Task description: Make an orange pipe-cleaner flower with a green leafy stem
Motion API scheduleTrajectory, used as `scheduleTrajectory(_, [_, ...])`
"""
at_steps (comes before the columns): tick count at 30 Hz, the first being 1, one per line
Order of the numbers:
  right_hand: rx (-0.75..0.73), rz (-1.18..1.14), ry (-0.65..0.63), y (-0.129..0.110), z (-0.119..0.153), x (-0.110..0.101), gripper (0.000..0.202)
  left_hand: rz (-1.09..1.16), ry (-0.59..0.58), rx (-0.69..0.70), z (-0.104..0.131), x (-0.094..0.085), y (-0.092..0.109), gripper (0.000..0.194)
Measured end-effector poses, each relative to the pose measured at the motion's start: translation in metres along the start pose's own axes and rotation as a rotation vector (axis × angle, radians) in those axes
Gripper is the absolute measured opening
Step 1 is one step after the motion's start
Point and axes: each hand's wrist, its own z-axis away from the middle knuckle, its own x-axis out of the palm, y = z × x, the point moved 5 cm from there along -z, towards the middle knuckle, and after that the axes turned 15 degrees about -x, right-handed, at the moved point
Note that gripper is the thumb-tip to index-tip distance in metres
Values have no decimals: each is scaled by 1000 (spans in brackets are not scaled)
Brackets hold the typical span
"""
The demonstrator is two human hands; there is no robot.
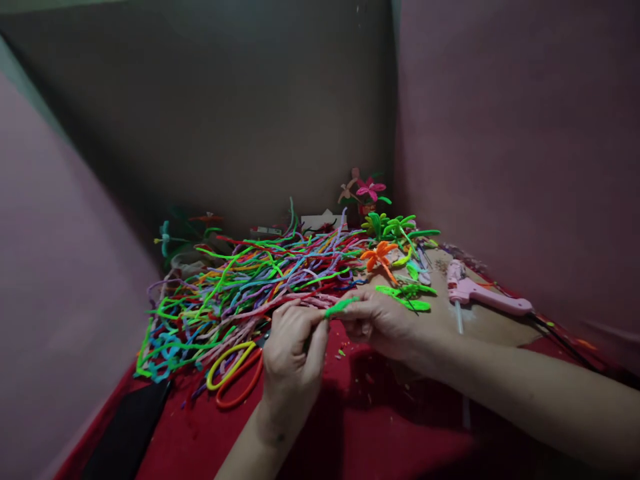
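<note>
A short piece of green pipe cleaner [342,307] is stretched between my two hands above the red cloth. My left hand [295,343] pinches its left end between thumb and fingers. At its right end, my right hand [377,317] grips it with closed fingertips. Just behind the hands spreads a big tangled heap of pipe cleaners [280,267] in many colours. Beside my left hand lie scissors [235,373] with one yellow and one red handle loop. Bright green pipe-cleaner leaves [410,297] rest beyond my right hand.
A pink glue gun [487,293] with a clear glue stick lies on a brown board [440,267] at the right. An orange pipe-cleaner flower [380,257] and a pink flower [371,189] stand farther back. A black flat object [127,427] sits front left. Walls enclose the table.
</note>
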Motion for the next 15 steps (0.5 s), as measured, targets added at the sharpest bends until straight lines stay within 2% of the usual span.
scheduleTrajectory(2, [-195, 185, 22, -3, 5, 2, 11, 18, 54, -131, 1, 3, -10, 10])
scheduleTrajectory(4, [-469, 538, -33, -16, 12, 7, 10, 52, 35, -258, 2, 9, -19, 12])
scheduleTrajectory(6, [-752, 952, -137, -28, 20, 14, 17, 44, 28, -292, 2, 13, -22, 12])
scheduleTrajectory(8, [-953, 1303, -251, -31, 28, 21, 24, -50, 60, -195, 1, 14, -17, 13])
scheduleTrajectory(11, [-1091, 1610, -349, -28, 33, 26, 30, -268, 29, 2, 1, 18, -5, 16])
scheduleTrajectory(13, [-1124, 1659, -334, -31, 32, 28, 30, -377, -78, 88, 1, 22, -2, 18])
scheduleTrajectory(15, [-1085, 1561, -286, -38, 28, 26, 25, -428, -167, 145, 0, 24, -2, 19])
